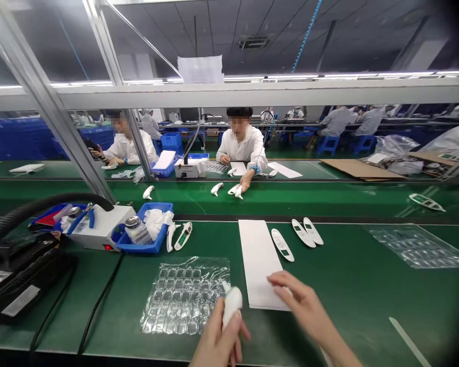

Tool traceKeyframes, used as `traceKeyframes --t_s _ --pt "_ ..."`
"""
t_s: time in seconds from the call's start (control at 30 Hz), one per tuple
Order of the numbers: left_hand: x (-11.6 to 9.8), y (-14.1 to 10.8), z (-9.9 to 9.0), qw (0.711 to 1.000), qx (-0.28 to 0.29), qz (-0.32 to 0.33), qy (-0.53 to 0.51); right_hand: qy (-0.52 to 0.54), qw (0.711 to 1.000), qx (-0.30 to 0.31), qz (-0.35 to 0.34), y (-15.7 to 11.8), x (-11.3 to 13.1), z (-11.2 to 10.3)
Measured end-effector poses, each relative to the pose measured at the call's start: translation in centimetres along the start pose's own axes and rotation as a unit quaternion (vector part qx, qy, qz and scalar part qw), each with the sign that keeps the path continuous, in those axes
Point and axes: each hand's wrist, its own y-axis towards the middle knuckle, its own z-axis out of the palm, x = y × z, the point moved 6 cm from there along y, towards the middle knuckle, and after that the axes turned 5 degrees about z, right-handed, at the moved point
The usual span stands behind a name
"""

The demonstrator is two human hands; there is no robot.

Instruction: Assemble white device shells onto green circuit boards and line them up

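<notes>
My left hand [222,331] is closed around a white plastic handheld housing [233,305], its rounded end pointing up, at the right edge of a clear blister tray [179,300]. My right hand [304,303] hovers over or touches the lower right edge of a white paper sheet [258,260]. Its fingers are bent with a gap between them, and nothing in them can be made out. Beyond this hand lies a white oval shell [282,244] with a window cutout. Two similar shells [308,232] lie side by side farther right.
A blue bin [145,247] with a bottle and white wipes stands left, beside a white control box [99,227]. A shell with a green circuit board [183,235] lies near it. Across the green conveyor [183,196], a co-worker [243,142] reaches toward white parts. Another clear tray [421,247] lies right.
</notes>
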Motion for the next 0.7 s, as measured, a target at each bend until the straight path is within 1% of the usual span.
traceKeyframes --t_s 0.03,0.07,0.1,0.13,0.17,0.23,0.33,0.4,0.47,0.57,0.7 --pt "-0.7 1.1 0.6 0.999 0.019 0.015 -0.030 -0.033 0.999 -0.014 -0.015 0.9 -0.2 -1.5" --pt "-1.4 2.1 1.0 0.998 0.019 0.031 -0.045 -0.057 0.998 -0.018 -0.023 1.7 -0.5 -2.6" --pt "-1.9 3.0 1.4 0.998 0.012 0.044 -0.051 -0.076 0.997 -0.008 -0.028 2.2 -0.9 -3.2" --pt "-2.1 3.9 1.8 0.997 0.000 0.047 -0.056 -0.090 0.996 0.011 -0.028 2.5 -1.3 -3.3" --pt "-2.1 4.6 2.2 0.997 -0.009 0.045 -0.063 -0.101 0.994 0.032 -0.028 2.5 -1.7 -3.2" --pt "-1.4 5.7 3.2 0.996 -0.009 0.036 -0.081 -0.127 0.989 0.067 -0.029 2.0 -2.3 -2.5" --pt "0.3 6.8 4.4 0.996 -0.001 0.026 -0.082 -0.174 0.981 0.074 -0.033 1.1 -2.6 -1.7" --pt "1.2 7.2 4.6 0.997 -0.006 0.024 -0.066 -0.199 0.977 0.072 -0.038 0.8 -2.8 -1.5" --pt "1.5 7.3 4.5 0.998 -0.009 0.027 -0.056 -0.213 0.973 0.076 -0.043 1.0 -3.0 -1.5" --pt "1.3 7.1 4.4 0.998 -0.012 0.045 -0.044 -0.238 0.965 0.096 -0.049 1.6 -3.9 -1.1" --pt "1.0 6.8 4.2 0.996 -0.022 0.081 -0.016 -0.308 0.946 0.086 -0.059 2.4 -6.1 -1.0"
